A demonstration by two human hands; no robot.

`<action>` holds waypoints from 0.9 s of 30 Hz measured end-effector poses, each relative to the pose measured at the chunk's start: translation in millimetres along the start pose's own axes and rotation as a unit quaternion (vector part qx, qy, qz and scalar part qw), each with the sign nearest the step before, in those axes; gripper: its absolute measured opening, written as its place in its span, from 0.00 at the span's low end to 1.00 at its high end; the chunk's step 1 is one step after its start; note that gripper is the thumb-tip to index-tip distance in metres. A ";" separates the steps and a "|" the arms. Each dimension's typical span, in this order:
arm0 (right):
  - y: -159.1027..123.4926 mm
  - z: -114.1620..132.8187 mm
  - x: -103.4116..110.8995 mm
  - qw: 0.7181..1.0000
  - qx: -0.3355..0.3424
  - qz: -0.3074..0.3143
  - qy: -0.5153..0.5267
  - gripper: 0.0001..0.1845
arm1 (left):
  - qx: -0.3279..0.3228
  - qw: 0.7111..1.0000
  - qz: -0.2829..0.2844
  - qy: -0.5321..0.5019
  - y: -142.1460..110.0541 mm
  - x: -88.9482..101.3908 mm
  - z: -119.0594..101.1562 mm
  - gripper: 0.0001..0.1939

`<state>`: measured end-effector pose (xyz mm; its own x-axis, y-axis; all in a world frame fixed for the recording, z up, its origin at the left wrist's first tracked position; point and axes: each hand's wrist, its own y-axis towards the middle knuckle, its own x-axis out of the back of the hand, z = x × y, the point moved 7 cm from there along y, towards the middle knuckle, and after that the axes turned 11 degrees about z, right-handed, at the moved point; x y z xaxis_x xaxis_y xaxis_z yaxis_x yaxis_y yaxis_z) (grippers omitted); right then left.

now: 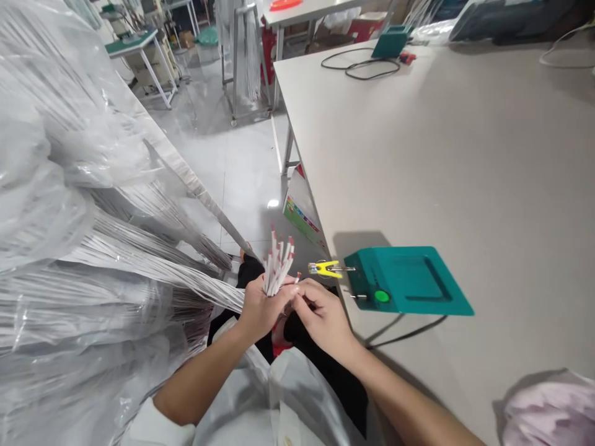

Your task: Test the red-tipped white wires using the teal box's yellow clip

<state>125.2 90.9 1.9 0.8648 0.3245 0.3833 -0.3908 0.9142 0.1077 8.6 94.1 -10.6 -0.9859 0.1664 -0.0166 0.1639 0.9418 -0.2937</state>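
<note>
My left hand [261,311] is wrapped round a bundle of white cables [277,267], whose reddish ends stick up above my fist. The rest of the bundle runs off to the left into the hanging cables. Close against it, my right hand [323,316] pinches a single cable end [298,279] with a copper-coloured tip, between thumb and forefinger. Just right of my hands, a green device [409,279] with a round green button sits at the table edge. A yellow clip [325,268] projects from its near side toward my hands.
Plastic-wrapped cables [41,186] hang along my left side. The grey table [441,161] extends to my right, with a pink cloth [553,412] at its near corner. Another green device [391,42] with a black lead stands at the far end. A printed box [304,210] is beneath the table.
</note>
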 end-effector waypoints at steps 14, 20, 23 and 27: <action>1.1 0.3 27.6 0.995 0.005 -0.098 0.006 0.08 | -0.017 0.996 -0.048 0.073 -3.8 0.4 11.4 0.11; -0.1 -0.5 23.0 0.994 -0.013 -0.104 -0.010 0.07 | -0.040 0.988 -0.015 0.151 -4.6 -0.9 13.0 0.11; 1.6 -5.2 21.9 0.994 -0.034 -0.103 0.016 0.09 | -0.025 0.992 -0.015 0.121 -4.5 -0.9 9.8 0.11; 3.5 -9.1 18.3 0.994 -0.035 -0.086 0.052 0.10 | 0.002 0.997 -0.016 0.076 -5.2 -2.2 6.8 0.10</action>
<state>142.5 102.2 1.0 0.9463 0.1823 0.2669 -0.2148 0.9717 0.0979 9.7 86.9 -15.5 -0.9739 0.1799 0.1383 0.1328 0.9460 -0.2959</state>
